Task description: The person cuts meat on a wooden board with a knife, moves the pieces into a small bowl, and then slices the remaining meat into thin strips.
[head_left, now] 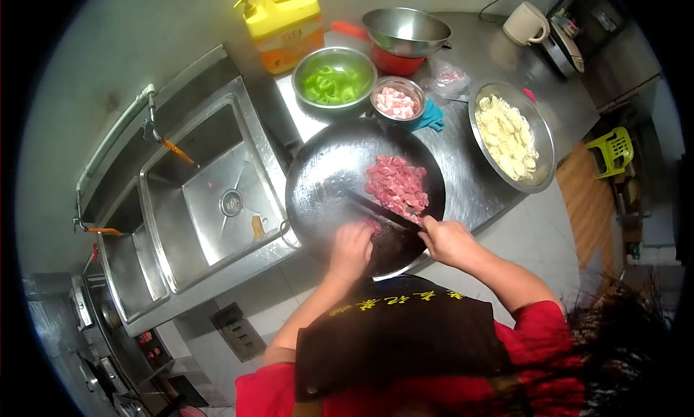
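Note:
Sliced raw meat (397, 184) is heaped on the right part of a large, wet, dark round chopping board (325, 168). My right hand (448, 242) is wrapped round the handle of a knife (387, 211), its dark blade pointing left across the board in front of the meat pile. On the near side of the blade, my left hand (353, 249) has its fingers bent over a small piece of raw meat (374, 227), part of which shows at the fingertips.
Behind the board stand a bowl of green peppers (336, 81), a small bowl of pale pink meat (397, 102), a blue cloth (430, 116) and a steel bowl (407, 32). Right is a bowl of pale slices (506, 137); left, a double sink (210, 193). A yellow jug (285, 27) stands behind.

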Demonstrator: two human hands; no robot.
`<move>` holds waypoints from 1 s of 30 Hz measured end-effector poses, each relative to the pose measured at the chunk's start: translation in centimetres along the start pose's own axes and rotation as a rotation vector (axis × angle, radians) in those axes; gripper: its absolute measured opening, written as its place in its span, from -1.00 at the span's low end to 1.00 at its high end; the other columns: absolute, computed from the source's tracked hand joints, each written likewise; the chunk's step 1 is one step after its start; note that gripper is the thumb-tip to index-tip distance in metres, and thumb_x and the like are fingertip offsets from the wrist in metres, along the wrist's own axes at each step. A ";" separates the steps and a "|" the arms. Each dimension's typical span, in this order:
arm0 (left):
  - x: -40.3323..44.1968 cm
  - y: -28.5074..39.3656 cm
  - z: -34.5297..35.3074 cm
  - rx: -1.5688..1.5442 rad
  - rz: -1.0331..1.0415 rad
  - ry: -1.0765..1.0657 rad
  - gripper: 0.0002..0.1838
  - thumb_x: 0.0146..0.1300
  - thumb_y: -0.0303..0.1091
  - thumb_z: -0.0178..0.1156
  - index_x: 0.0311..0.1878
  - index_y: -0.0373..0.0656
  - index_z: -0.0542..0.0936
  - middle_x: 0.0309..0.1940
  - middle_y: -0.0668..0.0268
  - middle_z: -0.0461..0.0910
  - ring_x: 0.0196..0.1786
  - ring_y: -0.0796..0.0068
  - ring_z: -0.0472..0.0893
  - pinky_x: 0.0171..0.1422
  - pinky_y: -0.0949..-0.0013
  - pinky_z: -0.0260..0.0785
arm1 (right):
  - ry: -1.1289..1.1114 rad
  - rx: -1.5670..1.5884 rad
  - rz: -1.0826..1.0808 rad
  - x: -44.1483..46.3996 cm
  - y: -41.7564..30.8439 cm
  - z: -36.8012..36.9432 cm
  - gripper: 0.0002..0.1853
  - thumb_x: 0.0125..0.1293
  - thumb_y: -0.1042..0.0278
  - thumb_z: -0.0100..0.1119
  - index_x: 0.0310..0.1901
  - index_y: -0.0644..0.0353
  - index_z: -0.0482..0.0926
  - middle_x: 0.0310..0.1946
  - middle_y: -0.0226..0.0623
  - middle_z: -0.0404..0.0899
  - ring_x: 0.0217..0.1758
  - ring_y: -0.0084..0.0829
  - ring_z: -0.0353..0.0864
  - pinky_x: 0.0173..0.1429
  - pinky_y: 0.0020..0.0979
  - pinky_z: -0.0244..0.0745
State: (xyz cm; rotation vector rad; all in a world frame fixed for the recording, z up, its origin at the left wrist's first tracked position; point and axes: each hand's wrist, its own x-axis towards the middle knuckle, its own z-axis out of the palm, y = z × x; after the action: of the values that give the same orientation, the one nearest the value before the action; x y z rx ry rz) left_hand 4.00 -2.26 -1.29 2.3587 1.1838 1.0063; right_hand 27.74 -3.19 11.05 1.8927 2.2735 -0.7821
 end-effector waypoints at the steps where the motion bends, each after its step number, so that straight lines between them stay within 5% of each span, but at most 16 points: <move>1: 0.1 0.1 0.0 0.000 -0.008 -0.005 -0.66 0.02 -0.53 0.26 -0.06 -0.18 0.57 -0.09 0.13 0.54 -0.01 0.06 0.52 0.13 0.06 0.37 | -0.020 -0.015 -0.015 -0.9 0.3 -0.4 -0.75 0.38 0.24 0.13 -0.12 0.29 0.47 -0.46 0.12 0.64 -0.32 0.18 0.67 -0.18 0.11 0.54; 10: 0.7 -0.1 -0.4 -0.104 -0.061 0.001 -0.69 -0.01 -0.63 0.22 -0.12 -0.22 0.58 -0.15 0.11 0.55 0.01 0.03 0.54 0.16 0.10 0.40 | -0.011 0.031 -0.149 3.3 -1.3 1.6 -0.81 0.26 0.38 0.14 -0.17 0.31 0.58 -0.38 0.11 0.67 -0.25 0.08 0.71 -0.17 0.02 0.59; 17: 0.8 0.6 -0.8 -0.065 -0.043 -0.026 -0.65 0.03 -0.62 0.22 -0.05 -0.21 0.60 -0.07 0.13 0.56 0.04 0.03 0.54 0.19 0.11 0.39 | 0.156 0.078 -0.232 6.2 -3.5 2.5 -0.76 0.35 0.27 0.18 -0.17 0.33 0.51 -0.41 0.20 0.63 -0.28 0.22 0.65 -0.18 0.10 0.55; 20: 0.3 1.0 -1.8 -0.015 -0.060 0.031 -0.65 0.06 -0.60 0.23 -0.02 -0.21 0.61 -0.05 0.15 0.56 0.05 0.05 0.53 0.20 0.12 0.39 | 0.043 0.017 -0.078 3.8 -1.9 1.1 -0.66 0.31 0.36 0.14 0.07 0.29 0.50 -0.36 0.11 0.67 -0.23 0.11 0.70 -0.10 0.06 0.57; 30: 0.0 0.1 -0.5 -0.041 -0.097 0.008 -0.71 0.05 -0.58 0.27 -0.09 -0.21 0.61 -0.11 0.16 0.56 -0.01 0.05 0.53 0.13 0.12 0.41 | -0.097 -0.109 -0.101 -0.8 0.4 -0.1 -0.75 0.33 0.29 0.17 -0.16 0.33 0.45 -0.49 0.10 0.64 -0.37 0.16 0.67 -0.26 0.11 0.54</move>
State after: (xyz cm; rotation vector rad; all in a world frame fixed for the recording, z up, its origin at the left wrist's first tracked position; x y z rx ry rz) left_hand 3.71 -2.35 -0.93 2.2450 1.2549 0.9993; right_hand 28.32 -3.80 11.27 1.6685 2.3168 -0.7287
